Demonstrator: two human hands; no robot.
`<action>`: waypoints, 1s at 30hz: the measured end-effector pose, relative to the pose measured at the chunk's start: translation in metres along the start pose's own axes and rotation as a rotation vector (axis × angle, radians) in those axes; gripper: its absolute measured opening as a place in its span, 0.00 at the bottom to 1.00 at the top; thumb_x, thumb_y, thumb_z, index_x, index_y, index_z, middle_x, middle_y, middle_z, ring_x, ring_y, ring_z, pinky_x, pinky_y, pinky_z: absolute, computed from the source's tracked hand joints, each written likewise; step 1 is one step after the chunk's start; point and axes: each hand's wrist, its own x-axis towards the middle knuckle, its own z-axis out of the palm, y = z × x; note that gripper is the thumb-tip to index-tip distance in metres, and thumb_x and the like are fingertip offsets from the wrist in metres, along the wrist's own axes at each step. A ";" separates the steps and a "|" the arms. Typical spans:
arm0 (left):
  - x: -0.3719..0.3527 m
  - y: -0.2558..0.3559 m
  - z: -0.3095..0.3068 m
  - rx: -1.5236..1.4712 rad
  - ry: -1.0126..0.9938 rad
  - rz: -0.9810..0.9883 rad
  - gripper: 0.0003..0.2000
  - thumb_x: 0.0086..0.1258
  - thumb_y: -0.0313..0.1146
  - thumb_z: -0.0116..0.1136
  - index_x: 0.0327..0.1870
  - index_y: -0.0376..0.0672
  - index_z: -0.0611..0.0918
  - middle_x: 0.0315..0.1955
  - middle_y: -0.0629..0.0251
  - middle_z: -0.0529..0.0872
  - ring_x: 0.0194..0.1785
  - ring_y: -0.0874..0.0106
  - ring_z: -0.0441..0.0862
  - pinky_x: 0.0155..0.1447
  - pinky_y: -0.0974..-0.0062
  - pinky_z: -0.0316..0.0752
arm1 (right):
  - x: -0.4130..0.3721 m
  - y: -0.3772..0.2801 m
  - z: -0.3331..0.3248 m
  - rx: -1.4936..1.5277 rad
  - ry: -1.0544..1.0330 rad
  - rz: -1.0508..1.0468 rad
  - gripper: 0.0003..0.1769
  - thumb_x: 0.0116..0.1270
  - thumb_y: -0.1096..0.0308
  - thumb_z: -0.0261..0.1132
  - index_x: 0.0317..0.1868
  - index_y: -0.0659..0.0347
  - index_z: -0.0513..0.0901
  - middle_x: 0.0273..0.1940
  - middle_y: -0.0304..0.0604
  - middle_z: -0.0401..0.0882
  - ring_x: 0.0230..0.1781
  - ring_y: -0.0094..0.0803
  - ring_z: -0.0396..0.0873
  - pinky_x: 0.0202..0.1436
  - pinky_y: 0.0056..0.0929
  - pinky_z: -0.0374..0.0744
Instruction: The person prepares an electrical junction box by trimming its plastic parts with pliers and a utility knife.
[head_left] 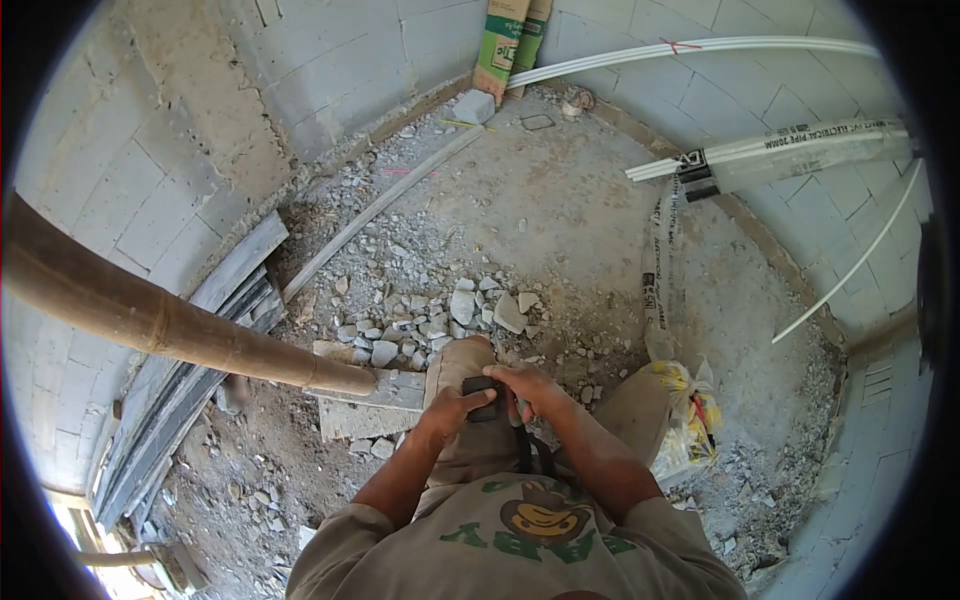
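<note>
Over my lap, a small dark rectangular block (pixel 480 397) sits between my hands. My left hand (pixel 449 410) is closed on its left side, the thumb lying on its face. My right hand (pixel 527 388) grips near the block's upper right edge, its fingers curled. What else the right hand may hold is partly hidden. A dark strap or cable (pixel 523 448) hangs below the right hand, in front of my shirt. Just beyond my knees lie broken pieces of grey rubble (pixel 462 305).
A bamboo pole (pixel 190 340) slants in from the left. Stacked boards (pixel 215 330) lean by the left wall. White pipes (pixel 650 170) lie at the right, partly in plastic sleeving. A clear plastic bag (pixel 685 430) with yellow contents sits beside my right knee. Cardboard (pixel 497 55) stands in the corner.
</note>
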 end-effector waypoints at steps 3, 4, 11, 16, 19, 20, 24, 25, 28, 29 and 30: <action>0.001 -0.006 -0.005 0.114 0.039 -0.020 0.18 0.64 0.35 0.67 0.50 0.33 0.82 0.41 0.65 0.85 0.44 0.74 0.80 0.51 0.75 0.72 | 0.006 0.007 0.000 -0.047 0.010 -0.001 0.37 0.61 0.37 0.62 0.35 0.73 0.85 0.14 0.52 0.78 0.08 0.37 0.75 0.13 0.36 0.75; 0.002 -0.006 -0.005 0.117 0.035 -0.020 0.18 0.64 0.35 0.67 0.50 0.33 0.82 0.41 0.65 0.85 0.44 0.74 0.80 0.51 0.75 0.72 | 0.006 0.008 -0.001 -0.043 0.014 -0.001 0.37 0.61 0.37 0.62 0.35 0.73 0.85 0.14 0.52 0.78 0.08 0.37 0.75 0.13 0.36 0.75; 0.008 -0.007 -0.010 -0.006 -0.083 0.024 0.15 0.65 0.30 0.65 0.51 0.33 0.82 0.42 0.65 0.85 0.45 0.74 0.80 0.55 0.75 0.72 | 0.005 0.005 0.002 -0.043 -0.007 0.009 0.29 0.65 0.41 0.62 0.40 0.65 0.83 0.17 0.47 0.78 0.11 0.35 0.77 0.09 0.33 0.72; 0.013 -0.006 -0.012 -0.008 -0.109 0.002 0.16 0.63 0.30 0.67 0.51 0.33 0.82 0.41 0.65 0.85 0.44 0.74 0.81 0.54 0.74 0.72 | -0.004 -0.005 0.004 -0.027 -0.001 0.030 0.30 0.65 0.41 0.61 0.40 0.65 0.84 0.16 0.47 0.78 0.10 0.35 0.76 0.08 0.31 0.71; 0.007 -0.003 -0.007 -0.029 -0.120 0.002 0.16 0.63 0.31 0.67 0.50 0.34 0.82 0.41 0.65 0.85 0.44 0.73 0.81 0.53 0.74 0.73 | -0.006 -0.001 0.005 0.036 -0.009 -0.043 0.30 0.65 0.41 0.61 0.39 0.66 0.84 0.16 0.48 0.77 0.10 0.35 0.76 0.08 0.31 0.71; 0.003 -0.001 -0.002 -0.030 -0.103 0.029 0.16 0.63 0.31 0.68 0.50 0.34 0.82 0.40 0.65 0.85 0.43 0.73 0.81 0.52 0.74 0.73 | -0.005 0.000 0.005 0.044 -0.008 -0.046 0.30 0.65 0.41 0.61 0.39 0.66 0.84 0.16 0.48 0.77 0.10 0.36 0.76 0.09 0.32 0.71; 0.002 -0.003 -0.001 0.015 -0.015 0.047 0.16 0.65 0.34 0.67 0.49 0.34 0.83 0.40 0.64 0.85 0.42 0.73 0.81 0.50 0.74 0.73 | -0.009 -0.010 0.001 -0.068 -0.030 0.011 0.31 0.65 0.40 0.61 0.41 0.66 0.85 0.16 0.49 0.78 0.11 0.37 0.77 0.10 0.34 0.73; 0.001 -0.002 -0.001 0.015 -0.015 0.038 0.16 0.65 0.34 0.67 0.49 0.34 0.83 0.40 0.64 0.85 0.42 0.73 0.81 0.50 0.74 0.73 | -0.007 -0.010 0.000 -0.064 -0.032 0.018 0.31 0.65 0.40 0.61 0.41 0.66 0.85 0.16 0.49 0.78 0.11 0.37 0.77 0.10 0.34 0.73; 0.002 0.000 -0.002 0.043 0.022 0.014 0.17 0.68 0.36 0.65 0.51 0.32 0.82 0.42 0.62 0.86 0.43 0.72 0.82 0.49 0.74 0.74 | 0.004 -0.001 0.004 -0.127 0.026 -0.025 0.38 0.64 0.34 0.57 0.30 0.69 0.86 0.15 0.55 0.79 0.11 0.41 0.77 0.16 0.38 0.75; 0.010 -0.008 -0.008 0.036 0.022 0.036 0.17 0.68 0.37 0.64 0.50 0.32 0.82 0.42 0.62 0.86 0.43 0.71 0.82 0.50 0.73 0.74 | 0.003 0.001 0.001 -0.146 0.014 -0.026 0.38 0.64 0.34 0.57 0.31 0.68 0.86 0.16 0.56 0.79 0.11 0.41 0.78 0.16 0.38 0.76; 0.015 -0.016 -0.013 0.029 0.024 0.051 0.17 0.68 0.38 0.64 0.50 0.32 0.83 0.42 0.62 0.86 0.44 0.71 0.82 0.51 0.73 0.74 | -0.003 -0.007 -0.001 -0.162 -0.002 -0.022 0.38 0.64 0.33 0.56 0.32 0.68 0.86 0.16 0.56 0.79 0.11 0.42 0.78 0.16 0.39 0.76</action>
